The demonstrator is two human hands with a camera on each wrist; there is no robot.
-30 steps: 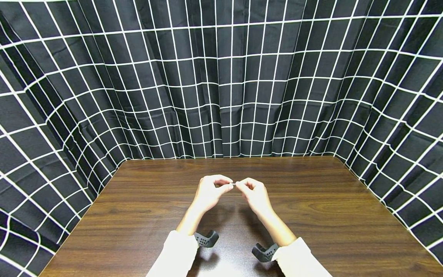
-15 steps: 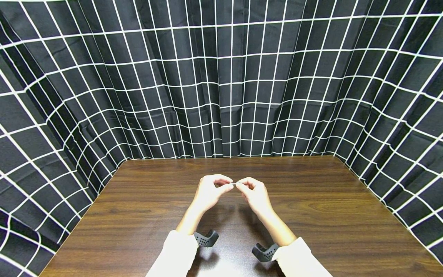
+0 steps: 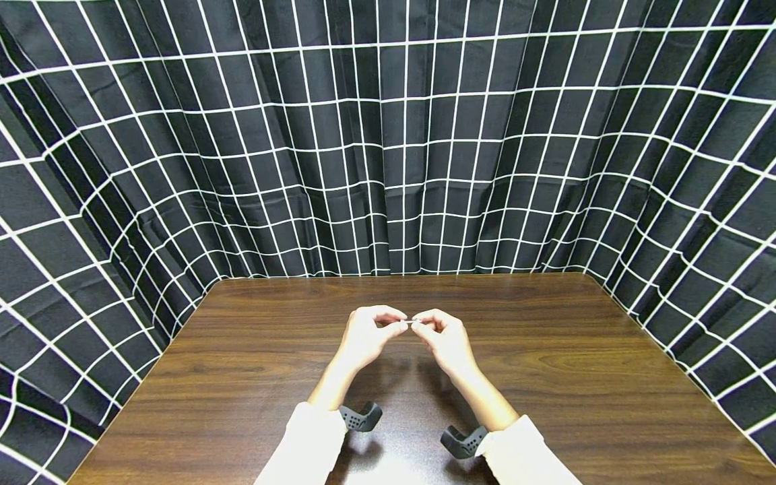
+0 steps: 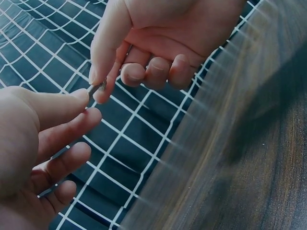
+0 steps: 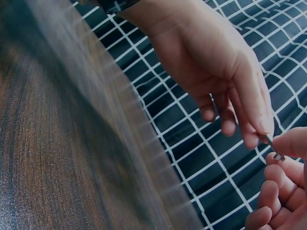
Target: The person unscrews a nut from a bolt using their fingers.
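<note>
A small, thin metal rod [image 5: 269,140], with a nut-like piece [image 5: 278,156] at one end, is held between both hands above the table. The thumb and fingertips of my left hand [image 3: 364,335] pinch one end of the rod, and the other fingers are loosely bent. My right hand [image 3: 450,340] has its thumb and index finger at the nut-like end, which shows between them in the right wrist view. In the left wrist view the metal piece [image 4: 97,89] is mostly covered by the fingertips. Its exact kind is too small to tell.
A brown wood-grain table [image 3: 242,350] lies beneath the hands. Black curtains with a white grid [image 3: 400,148] stand around its back and sides. Dark wrist devices [image 3: 362,417] sit on both forearms, next to white sleeves [image 3: 312,438].
The right hand's thumb and fingers shift slightly around the end of the metal piece, and a little more of the rod shows. The left hand stays nearly still.
</note>
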